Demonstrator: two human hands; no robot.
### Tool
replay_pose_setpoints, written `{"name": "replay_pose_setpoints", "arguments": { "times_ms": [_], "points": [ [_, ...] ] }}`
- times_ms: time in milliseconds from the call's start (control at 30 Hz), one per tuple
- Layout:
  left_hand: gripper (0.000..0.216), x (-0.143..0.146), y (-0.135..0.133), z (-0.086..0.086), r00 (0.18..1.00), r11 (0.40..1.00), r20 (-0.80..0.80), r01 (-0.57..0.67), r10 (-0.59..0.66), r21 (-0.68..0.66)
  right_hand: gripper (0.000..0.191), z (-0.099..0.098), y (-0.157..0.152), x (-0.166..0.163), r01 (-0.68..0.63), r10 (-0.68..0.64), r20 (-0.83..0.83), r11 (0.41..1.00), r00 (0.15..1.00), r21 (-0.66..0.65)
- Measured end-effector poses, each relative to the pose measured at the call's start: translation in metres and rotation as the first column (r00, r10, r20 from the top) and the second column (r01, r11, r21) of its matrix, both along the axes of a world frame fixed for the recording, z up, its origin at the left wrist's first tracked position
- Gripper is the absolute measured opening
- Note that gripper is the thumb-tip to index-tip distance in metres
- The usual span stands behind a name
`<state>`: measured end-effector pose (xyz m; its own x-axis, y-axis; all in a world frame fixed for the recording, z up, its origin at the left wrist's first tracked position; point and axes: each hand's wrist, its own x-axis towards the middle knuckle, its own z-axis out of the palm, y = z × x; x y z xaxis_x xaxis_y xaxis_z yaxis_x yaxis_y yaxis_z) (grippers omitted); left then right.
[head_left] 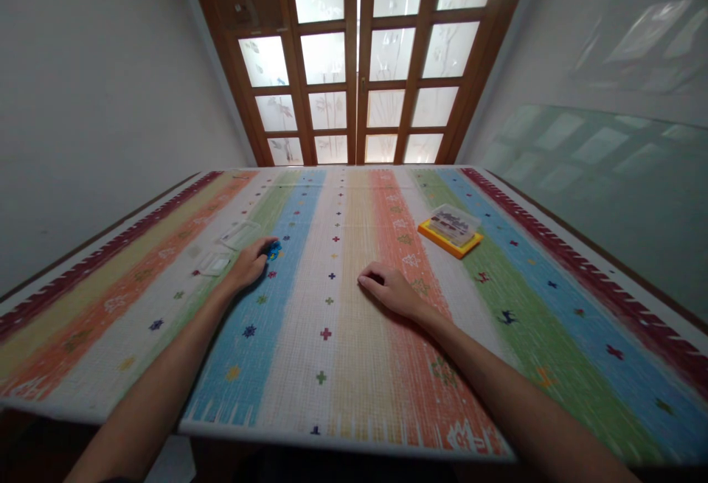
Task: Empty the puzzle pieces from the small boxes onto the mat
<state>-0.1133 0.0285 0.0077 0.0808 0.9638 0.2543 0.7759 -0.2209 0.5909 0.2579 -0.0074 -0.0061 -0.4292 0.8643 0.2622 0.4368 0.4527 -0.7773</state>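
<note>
My left hand point(248, 262) rests on the striped tablecloth point(343, 335) with its fingers curled around a small blue object point(273, 249) at the fingertips; what the object is stays too small to tell. My right hand point(390, 287) lies knuckles-up on the cloth near the middle, fingers loosely curled under, and nothing shows in it. Two clear plastic pieces, a lid point(239, 234) and a small tray point(214, 263), sit just left of my left hand.
A clear plastic box point(454, 223) of small parts sits on an orange-yellow board point(442, 241) at the right far side. Wooden glass-paned doors point(359, 63) stand behind the table. Walls flank both sides. The table's near edge point(310, 435) runs below my forearms.
</note>
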Motion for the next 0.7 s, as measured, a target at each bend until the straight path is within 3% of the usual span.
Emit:
{"name": "replay_pose_setpoints", "arguments": {
  "times_ms": [267, 433, 567, 700],
  "points": [
    [0.06, 0.006, -0.002, -0.009, 1.0, 0.998, 0.005, -0.021, 0.02, 0.066, 0.016, 0.005, 0.001, 0.006, -0.007, 0.007, 0.048, 1.0, 0.999, 0.009],
    [0.059, 0.006, -0.001, -0.012, 0.999, 0.996, 0.043, -0.024, 0.02, 0.091, 0.02, 0.012, 0.019, 0.037, 0.057, -0.069, 0.058, 0.981, 0.996, 0.184],
    [0.06, 0.005, -0.001, -0.013, 0.996, 0.994, 0.084, -0.037, 0.029, 0.099, 0.017, 0.021, 0.046, 0.083, 0.223, -0.328, 0.129, 0.834, 0.936, 0.505],
    [0.055, 0.006, -0.003, -0.012, 0.99, 0.989, 0.122, -0.08, 0.065, 0.122, 0.032, 0.029, 0.07, 0.127, 0.367, -0.603, 0.237, 0.704, 0.762, 0.608]
  ]
}}
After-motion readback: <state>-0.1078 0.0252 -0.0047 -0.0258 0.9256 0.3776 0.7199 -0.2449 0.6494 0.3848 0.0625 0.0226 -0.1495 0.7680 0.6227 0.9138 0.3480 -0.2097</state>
